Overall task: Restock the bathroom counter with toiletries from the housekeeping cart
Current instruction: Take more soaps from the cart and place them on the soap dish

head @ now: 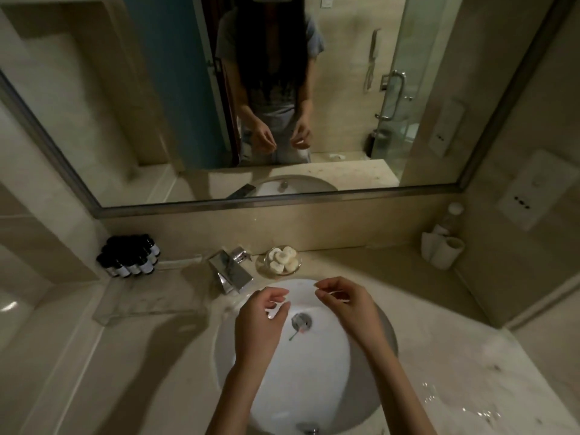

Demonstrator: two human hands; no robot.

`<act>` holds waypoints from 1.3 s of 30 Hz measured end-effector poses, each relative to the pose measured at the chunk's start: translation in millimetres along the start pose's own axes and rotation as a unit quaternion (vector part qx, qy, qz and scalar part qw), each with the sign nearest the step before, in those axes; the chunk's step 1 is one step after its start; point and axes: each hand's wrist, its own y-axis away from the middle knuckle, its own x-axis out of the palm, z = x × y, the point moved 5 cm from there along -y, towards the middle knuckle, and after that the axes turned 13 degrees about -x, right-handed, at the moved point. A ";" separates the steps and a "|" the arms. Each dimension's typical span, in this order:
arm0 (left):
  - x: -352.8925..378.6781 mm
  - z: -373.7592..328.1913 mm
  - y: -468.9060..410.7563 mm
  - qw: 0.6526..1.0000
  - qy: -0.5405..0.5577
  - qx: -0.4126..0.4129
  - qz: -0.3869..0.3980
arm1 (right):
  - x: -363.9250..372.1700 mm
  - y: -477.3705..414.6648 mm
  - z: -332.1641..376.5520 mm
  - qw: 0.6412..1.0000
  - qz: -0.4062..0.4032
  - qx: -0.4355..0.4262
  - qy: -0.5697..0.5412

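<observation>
Head view: left hand (263, 312) and right hand (342, 301) hover above the sink (301, 372), fingers pressed in a pinch on something small and pale, too blurred to name; perhaps a thin wrapper stretched between them. A thin swab-like stick (295, 333) lies by the drain (301, 321). Behind the sink: soaps (282, 260) in a glass dish, just right of the tap (230, 271); dark bottles (130, 255) well left. Soaps likely light, firm, slippery when wet; best gripped by the sides. Bottles likely stiff, light; best taken at the body.
</observation>
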 end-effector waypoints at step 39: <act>-184.7 149.2 161.4 0.921 -0.027 -0.265 -0.285 | 243.1 96.3 79.3 0.895 0.424 -0.139 -0.016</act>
